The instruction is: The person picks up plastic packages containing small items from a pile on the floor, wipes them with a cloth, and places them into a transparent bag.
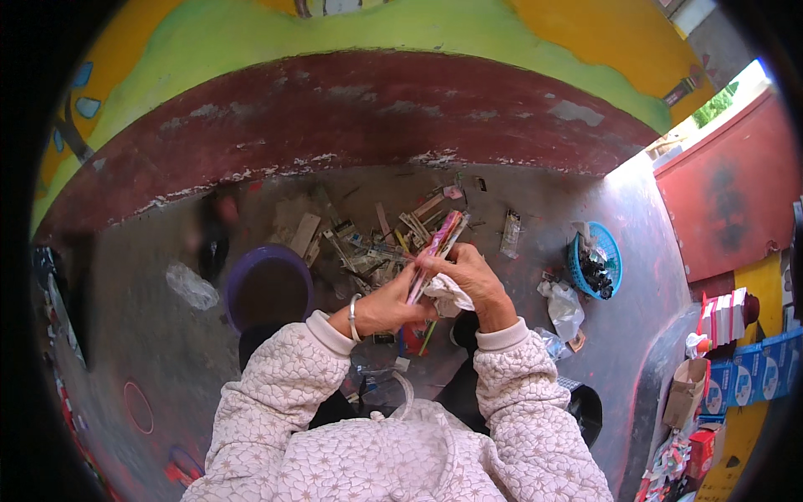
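My left hand (395,304), with a bangle at the wrist, grips the lower part of a bundle of slim, pink-patterned strips (447,231), perhaps packaged pens or pencils. Around the same bundle, from the right, close the fingers of my right hand (483,285). A crumpled white cloth or tissue (448,288) hangs below the right fingers, partly against the palm. The bundle tilts up and to the right. Beneath and beyond the hands, a loose pile of slim packets and flat strips (376,254) lies on the floor; my hands hide part of it.
A purple basin (233,282) stands left of the pile, near a clear plastic bag (191,285). To the right are a blue basket (618,254) with dark items, a white plastic bag (566,307) and a black bin (588,408). Blue boxes (746,373) line the right side.
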`<state>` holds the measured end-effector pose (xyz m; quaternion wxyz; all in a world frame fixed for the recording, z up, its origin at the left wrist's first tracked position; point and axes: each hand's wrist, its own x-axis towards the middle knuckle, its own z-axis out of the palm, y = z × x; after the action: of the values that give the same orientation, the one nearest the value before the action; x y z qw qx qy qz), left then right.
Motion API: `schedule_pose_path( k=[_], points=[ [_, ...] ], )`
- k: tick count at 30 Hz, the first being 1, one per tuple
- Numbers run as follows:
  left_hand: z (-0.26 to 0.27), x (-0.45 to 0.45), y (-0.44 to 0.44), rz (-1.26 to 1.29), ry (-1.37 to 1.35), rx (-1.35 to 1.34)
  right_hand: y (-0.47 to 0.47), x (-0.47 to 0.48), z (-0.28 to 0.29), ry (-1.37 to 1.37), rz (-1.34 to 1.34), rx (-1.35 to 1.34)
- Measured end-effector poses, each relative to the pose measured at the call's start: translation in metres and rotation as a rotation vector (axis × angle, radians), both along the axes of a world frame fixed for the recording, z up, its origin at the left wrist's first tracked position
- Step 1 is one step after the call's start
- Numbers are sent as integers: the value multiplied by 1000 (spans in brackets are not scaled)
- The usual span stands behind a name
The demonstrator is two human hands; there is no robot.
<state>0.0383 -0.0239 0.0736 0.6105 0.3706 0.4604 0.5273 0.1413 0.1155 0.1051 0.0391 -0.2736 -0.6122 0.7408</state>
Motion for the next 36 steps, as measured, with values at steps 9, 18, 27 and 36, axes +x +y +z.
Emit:
schedule_pose_path(
  k=[9, 18, 27, 36],
  points=[
    [8, -12, -8, -169, -356, -99, 6, 3, -4, 226, 120, -204],
    [0, -13, -9, -151, -541, -115, 11, 5, -12, 149, 34, -145],
    [-5, -4, -2, -48, -170, -134, -29, -11, -1, 415, -400, 1232],
    [0, -6, -12, -123, -388, -189, 65, 13, -26, -14, -763, 1483]
  ],
)
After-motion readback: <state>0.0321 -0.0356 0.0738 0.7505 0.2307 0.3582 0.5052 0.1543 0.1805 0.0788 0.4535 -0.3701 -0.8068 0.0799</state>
